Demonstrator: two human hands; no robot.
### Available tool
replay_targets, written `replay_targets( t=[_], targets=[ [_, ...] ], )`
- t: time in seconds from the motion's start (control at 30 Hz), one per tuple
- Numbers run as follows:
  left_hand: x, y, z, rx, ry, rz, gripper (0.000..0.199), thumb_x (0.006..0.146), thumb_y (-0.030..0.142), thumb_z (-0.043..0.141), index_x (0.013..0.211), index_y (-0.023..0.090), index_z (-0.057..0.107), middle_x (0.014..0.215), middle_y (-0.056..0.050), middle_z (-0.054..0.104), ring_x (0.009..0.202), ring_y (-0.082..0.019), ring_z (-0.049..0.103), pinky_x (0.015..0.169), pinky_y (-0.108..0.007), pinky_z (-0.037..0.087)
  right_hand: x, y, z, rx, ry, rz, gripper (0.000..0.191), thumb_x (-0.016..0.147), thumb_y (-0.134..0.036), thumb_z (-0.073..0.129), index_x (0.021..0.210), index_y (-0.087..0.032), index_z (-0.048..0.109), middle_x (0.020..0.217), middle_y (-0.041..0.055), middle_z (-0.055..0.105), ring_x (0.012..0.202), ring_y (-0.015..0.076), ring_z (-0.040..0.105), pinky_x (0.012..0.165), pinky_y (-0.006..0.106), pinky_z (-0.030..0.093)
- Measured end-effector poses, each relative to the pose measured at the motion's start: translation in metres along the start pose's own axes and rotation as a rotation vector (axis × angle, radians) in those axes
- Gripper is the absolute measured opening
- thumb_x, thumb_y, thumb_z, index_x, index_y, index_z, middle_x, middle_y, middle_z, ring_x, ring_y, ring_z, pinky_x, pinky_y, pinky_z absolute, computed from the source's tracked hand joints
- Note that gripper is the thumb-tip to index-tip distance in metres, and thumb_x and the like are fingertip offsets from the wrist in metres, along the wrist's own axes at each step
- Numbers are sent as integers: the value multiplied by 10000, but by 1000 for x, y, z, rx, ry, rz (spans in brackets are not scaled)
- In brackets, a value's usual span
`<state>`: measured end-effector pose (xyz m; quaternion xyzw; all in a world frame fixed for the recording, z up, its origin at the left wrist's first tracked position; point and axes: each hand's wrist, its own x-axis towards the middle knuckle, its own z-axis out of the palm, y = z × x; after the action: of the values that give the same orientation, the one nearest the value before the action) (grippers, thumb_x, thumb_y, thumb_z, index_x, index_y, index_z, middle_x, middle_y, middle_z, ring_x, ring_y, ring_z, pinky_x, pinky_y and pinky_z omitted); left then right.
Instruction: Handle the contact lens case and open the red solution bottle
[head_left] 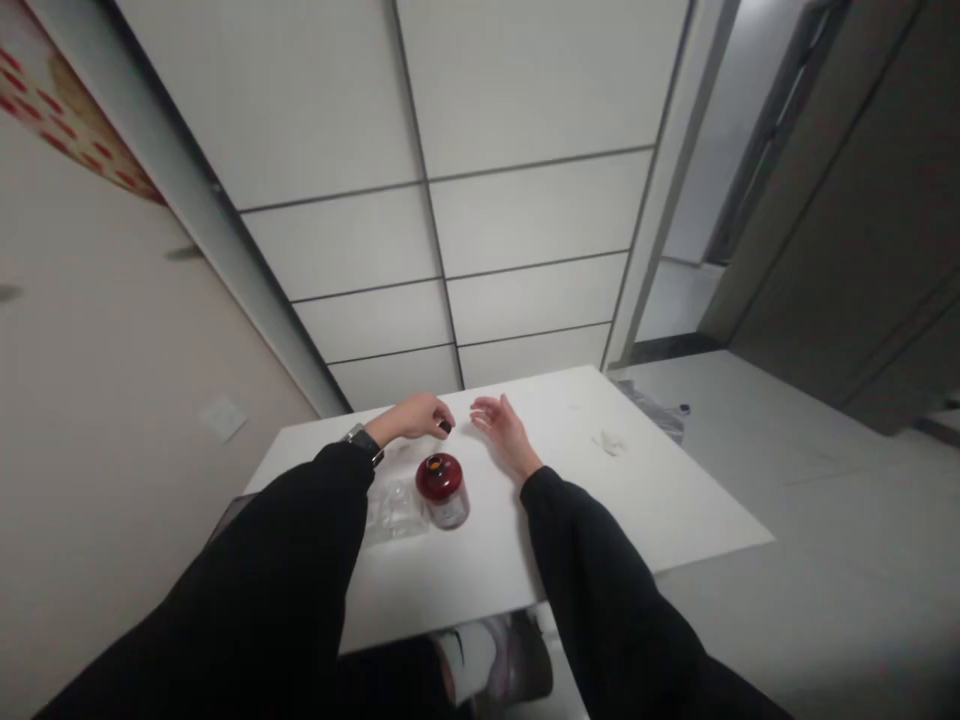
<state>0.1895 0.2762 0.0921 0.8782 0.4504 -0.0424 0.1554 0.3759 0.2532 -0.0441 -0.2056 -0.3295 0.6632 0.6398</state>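
My left hand (pixel 424 415), with a watch (pixel 360 437) at the wrist, pinches a small black piece (pixel 445 427) between its fingertips above the far part of the table. That piece is too small to make out its kind. Across from it is my right hand (pixel 501 426), open with fingers apart and slightly curled, holding nothing. Nearer to me stands a squat jar (pixel 441 490) with a dark red glossy top, an orange-toned opening at its neck and a pale label. Neither hand touches the jar. Beside it on the left lies clear plastic packaging (pixel 395 510), partly behind my left sleeve.
The white table (pixel 600 500) carries a crumpled pale scrap (pixel 611 442) on its right side. Behind it rises a white panelled door (pixel 525 220). A clear plastic bag (pixel 660 412) rests on the floor past the right edge. My shod foot (pixel 517 665) shows below the near edge.
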Motion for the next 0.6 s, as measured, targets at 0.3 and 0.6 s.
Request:
replay_targets(
  t=[0.3,0.6],
  targets=[
    [32,-10,34,96,-282,102,250,946,365,748,1045,137,725,979,-40,746,905,-189,711,903,-405,590,4,-1,-11,15,219,-94,463,808,-681,750,888,-228,703,876,5,699,765,132,622,791,277,510],
    [47,-17,46,3,-313,155,374,699,205,888,1045,151,758,871,-3,764,730,-122,639,740,-221,478,6,-1,-11,-30,264,-96,443,844,-648,733,908,-210,706,892,9,697,752,119,620,778,264,513]
  ],
)
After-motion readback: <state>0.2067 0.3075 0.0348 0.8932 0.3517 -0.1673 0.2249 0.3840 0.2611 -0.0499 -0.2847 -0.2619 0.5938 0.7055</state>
